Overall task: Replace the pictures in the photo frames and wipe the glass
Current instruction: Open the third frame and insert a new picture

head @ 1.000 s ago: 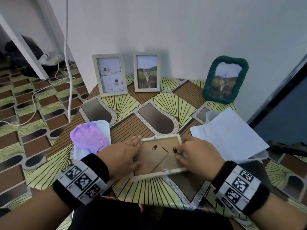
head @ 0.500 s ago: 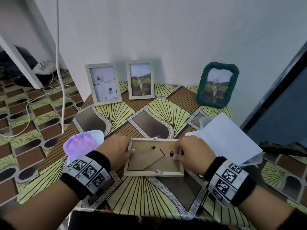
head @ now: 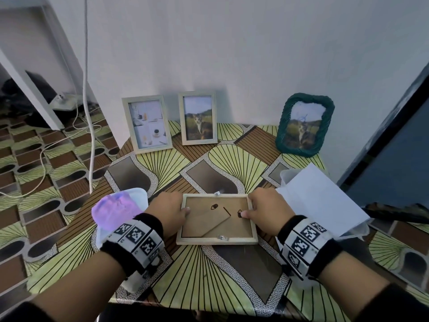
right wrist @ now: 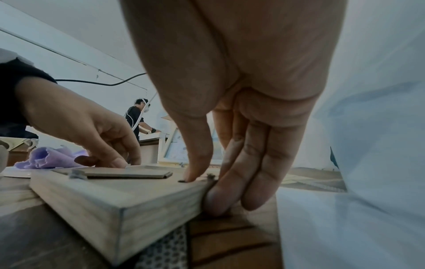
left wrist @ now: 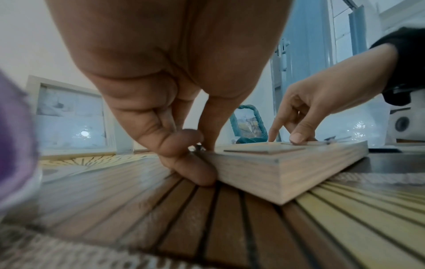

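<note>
A light wooden photo frame (head: 217, 239) lies face down on the patterned table, its brown back panel and fold-out stand (head: 204, 225) facing up. My left hand (head: 178, 206) holds its left edge: the thumb lies on the rail, and the fingers (left wrist: 195, 174) press the side at table level. My right hand (head: 251, 209) holds the right edge, thumb tip pressed on the back panel beside a hanger hole, fingers (right wrist: 218, 200) down the outer side. Metal tabs (head: 222, 237) show on the near and far rails.
A purple cloth (head: 113, 210) lies on a white tray (head: 140, 196) left of the frame. White paper (head: 318, 201) rests on a translucent container at the right. Two wooden frames (head: 148, 124) (head: 198, 118) and a green woven frame (head: 304, 125) lean on the wall.
The face-down frame has turned from a tilt to square with the table edge. My left hand has slid off the back panel to the left rail. My right hand stays at the right edge.
</note>
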`<act>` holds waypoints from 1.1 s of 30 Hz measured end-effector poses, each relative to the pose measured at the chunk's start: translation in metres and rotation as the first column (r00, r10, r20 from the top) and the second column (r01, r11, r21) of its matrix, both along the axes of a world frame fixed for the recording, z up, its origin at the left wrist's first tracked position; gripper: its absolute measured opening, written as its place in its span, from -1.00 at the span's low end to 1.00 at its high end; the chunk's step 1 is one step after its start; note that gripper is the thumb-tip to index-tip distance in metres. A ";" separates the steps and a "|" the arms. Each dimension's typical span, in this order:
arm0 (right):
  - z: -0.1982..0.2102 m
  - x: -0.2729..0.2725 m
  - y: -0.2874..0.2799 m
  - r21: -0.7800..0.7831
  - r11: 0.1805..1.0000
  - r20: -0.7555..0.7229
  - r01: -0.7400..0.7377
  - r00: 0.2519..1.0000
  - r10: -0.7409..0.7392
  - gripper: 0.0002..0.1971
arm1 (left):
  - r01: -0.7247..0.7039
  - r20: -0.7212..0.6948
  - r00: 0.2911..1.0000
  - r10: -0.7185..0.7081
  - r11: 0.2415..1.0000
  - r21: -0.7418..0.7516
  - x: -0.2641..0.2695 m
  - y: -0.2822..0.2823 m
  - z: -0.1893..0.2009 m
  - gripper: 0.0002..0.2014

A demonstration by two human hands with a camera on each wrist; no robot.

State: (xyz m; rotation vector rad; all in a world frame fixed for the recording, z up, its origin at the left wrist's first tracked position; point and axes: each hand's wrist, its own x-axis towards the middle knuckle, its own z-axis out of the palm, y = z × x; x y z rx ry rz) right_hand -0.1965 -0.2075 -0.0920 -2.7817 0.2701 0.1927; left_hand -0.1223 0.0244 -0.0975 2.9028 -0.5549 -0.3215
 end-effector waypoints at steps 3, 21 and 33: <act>-0.001 0.002 0.002 -0.010 1.000 0.008 0.001 1.000 -0.001 -0.64 | 0.006 0.017 1.000 -0.007 0.999 0.051 -0.001 -0.004 -0.002 -0.77; -0.008 0.005 -0.010 0.224 0.971 0.080 0.077 0.992 -0.097 -0.76 | -0.055 -0.085 0.995 0.055 0.998 0.001 0.015 -0.001 -0.001 -0.84; 0.002 -0.039 -0.013 0.468 0.874 -0.090 0.129 0.991 -0.098 -0.65 | 0.282 0.067 0.956 -0.285 0.958 0.047 -0.007 0.013 -0.013 -0.44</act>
